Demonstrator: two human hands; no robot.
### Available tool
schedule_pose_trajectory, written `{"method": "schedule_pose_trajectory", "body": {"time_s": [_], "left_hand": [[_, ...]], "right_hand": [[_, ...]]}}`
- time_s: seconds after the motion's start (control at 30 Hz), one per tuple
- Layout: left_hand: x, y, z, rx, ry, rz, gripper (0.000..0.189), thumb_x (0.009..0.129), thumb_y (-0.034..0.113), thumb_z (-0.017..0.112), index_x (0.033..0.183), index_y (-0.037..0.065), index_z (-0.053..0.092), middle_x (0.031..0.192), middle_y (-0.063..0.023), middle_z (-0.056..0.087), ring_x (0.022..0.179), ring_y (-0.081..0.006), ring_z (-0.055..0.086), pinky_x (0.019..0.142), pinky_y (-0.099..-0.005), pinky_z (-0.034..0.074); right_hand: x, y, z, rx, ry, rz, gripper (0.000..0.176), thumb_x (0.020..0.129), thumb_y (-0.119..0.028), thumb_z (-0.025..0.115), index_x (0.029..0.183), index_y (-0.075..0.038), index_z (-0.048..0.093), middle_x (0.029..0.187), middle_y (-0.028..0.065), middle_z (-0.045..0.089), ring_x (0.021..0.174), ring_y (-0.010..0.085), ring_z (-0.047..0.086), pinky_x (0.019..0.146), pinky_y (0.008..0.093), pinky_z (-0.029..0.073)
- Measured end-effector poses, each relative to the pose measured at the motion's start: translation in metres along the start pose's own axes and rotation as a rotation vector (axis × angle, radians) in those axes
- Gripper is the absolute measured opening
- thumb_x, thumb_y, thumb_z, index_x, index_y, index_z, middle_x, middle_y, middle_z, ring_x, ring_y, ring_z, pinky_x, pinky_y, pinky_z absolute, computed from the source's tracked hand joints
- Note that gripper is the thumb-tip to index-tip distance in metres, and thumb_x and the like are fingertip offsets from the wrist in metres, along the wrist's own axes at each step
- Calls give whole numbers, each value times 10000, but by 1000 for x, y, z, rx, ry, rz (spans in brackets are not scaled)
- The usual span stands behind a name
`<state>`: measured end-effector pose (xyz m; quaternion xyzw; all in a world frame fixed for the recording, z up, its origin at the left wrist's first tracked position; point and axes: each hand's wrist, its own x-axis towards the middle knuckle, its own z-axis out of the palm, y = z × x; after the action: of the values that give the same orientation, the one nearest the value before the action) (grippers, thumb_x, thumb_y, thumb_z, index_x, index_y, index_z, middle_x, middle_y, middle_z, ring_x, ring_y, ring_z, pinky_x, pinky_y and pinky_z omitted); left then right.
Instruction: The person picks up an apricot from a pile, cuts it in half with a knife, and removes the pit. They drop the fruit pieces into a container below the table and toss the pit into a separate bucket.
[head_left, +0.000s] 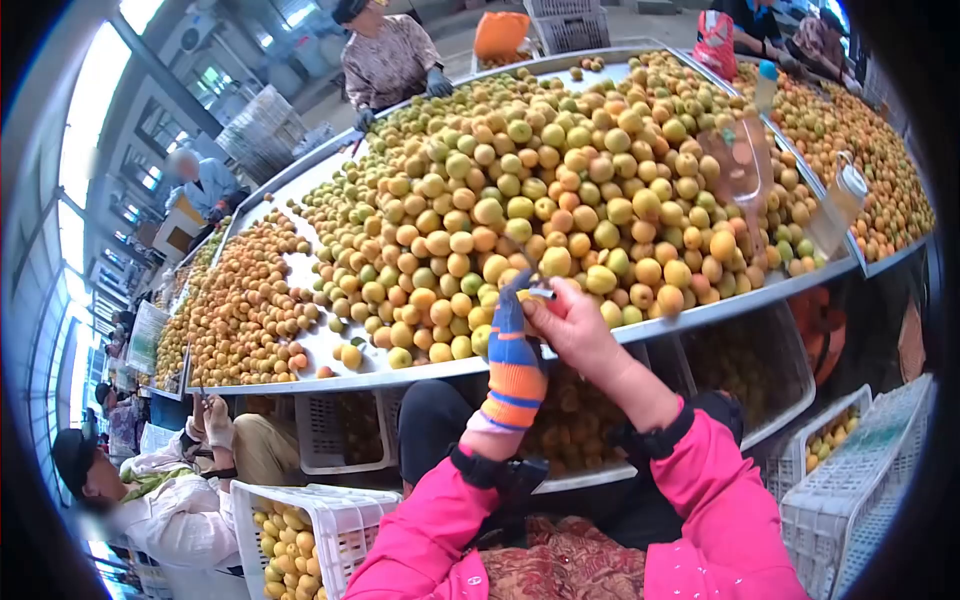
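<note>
My left hand [515, 345], in a blue and orange striped knit glove, is closed in front of the fruit heap. Between its fingers shows a small patch of yellow that looks like an apricot [526, 289], mostly hidden. My bare right hand [582, 328] meets it from the right, wrapped round a small knife [541, 293]; its pale handle end shows and the blade is hard to make out. Both hands hover over the near edge of the metal table [450, 371]. Behind them lies a big heap of orange and greenish apricots [600, 200].
Crates of fruit stand under the table and by my left side [345, 520]; white crates [850, 490] stack at my right. A clear scoop-like container [742, 165] and a lidded bottle [845, 195] sit at the right. Co-workers [390, 55] are around the table.
</note>
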<state>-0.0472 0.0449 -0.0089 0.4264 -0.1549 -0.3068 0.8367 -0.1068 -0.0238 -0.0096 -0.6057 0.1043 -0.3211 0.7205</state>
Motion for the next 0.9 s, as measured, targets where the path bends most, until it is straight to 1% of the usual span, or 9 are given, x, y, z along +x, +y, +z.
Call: {"method": "schedule_pose_trajectory", "body": {"time_s": [0.13, 0.17, 0.2, 0.27, 0.37, 0.47, 0.63, 0.83, 0.9], "left_hand": [[8, 10, 33, -403, 69, -167, 368, 883, 397, 482, 940, 44, 569, 873, -53, 603, 780, -168, 576, 725, -291, 488], [16, 15, 34, -384, 138, -233, 368, 877, 397, 489, 925, 40, 564, 864, -76, 605, 811, -197, 583, 739, -347, 494], [19, 21, 41, -321, 120, -260, 394, 871, 430, 483, 920, 46, 558, 864, -90, 600, 753, -201, 574, 706, -351, 493], [17, 22, 39, -211, 65, -351, 428, 867, 468, 470, 903, 48, 545, 821, -102, 589, 650, -209, 554, 633, -350, 494], [14, -5, 34, -114, -55, -448, 438, 878, 480, 438, 885, 54, 535, 672, -91, 559, 516, -189, 504, 521, -300, 470], [2, -21, 35, -65, -176, -526, 431, 863, 484, 461, 905, 63, 547, 671, -73, 569, 566, -191, 541, 525, -336, 444], [-9, -27, 55, -84, -12, -512, 351, 859, 464, 487, 929, 124, 540, 746, -7, 587, 618, -118, 571, 383, -205, 354], [-16, -16, 61, 62, -35, -414, 350, 853, 456, 503, 899, 114, 558, 736, 1, 582, 568, -108, 555, 363, -201, 326], [-15, -16, 61, 286, -24, -285, 343, 871, 408, 488, 815, 83, 580, 630, 6, 521, 483, -77, 467, 368, -198, 346]], "right_hand": [[-3, -35, -4, -235, 148, -130, 213, 871, -229, 562, 941, -29, 533, 709, -5, 538, 638, 60, 461, 575, 220, 403], [-1, -41, -6, -27, 232, -95, 207, 881, -232, 549, 918, -29, 534, 681, -11, 508, 642, 50, 454, 582, 200, 389], [7, -32, -18, -52, 393, -180, 204, 880, -241, 553, 829, -46, 522, 603, -28, 464, 557, 37, 437, 498, 185, 361], [13, -58, -40, 443, 406, -76, 345, 860, -342, 567, 652, -117, 409, 455, -41, 343, 329, 49, 306, 296, 221, 203], [20, -68, -63, 702, 440, -179, 460, 839, -446, 556, 563, -164, 319, 432, -53, 238, 317, 61, 226, 298, 226, 143], [17, -71, -63, 762, 445, -189, 490, 841, -461, 544, 544, -160, 295, 431, -45, 232, 324, 72, 228, 300, 230, 152], [14, -71, -61, 635, 423, -219, 530, 854, -455, 526, 498, -142, 288, 432, -38, 285, 325, 65, 274, 305, 216, 179], [12, -76, -58, 548, 360, -256, 501, 854, -486, 505, 543, -159, 286, 451, -33, 241, 348, 63, 215, 330, 226, 150], [13, -72, -59, 582, 371, -218, 500, 852, -487, 508, 546, -158, 288, 452, -34, 245, 346, 63, 213, 328, 224, 148]]}}
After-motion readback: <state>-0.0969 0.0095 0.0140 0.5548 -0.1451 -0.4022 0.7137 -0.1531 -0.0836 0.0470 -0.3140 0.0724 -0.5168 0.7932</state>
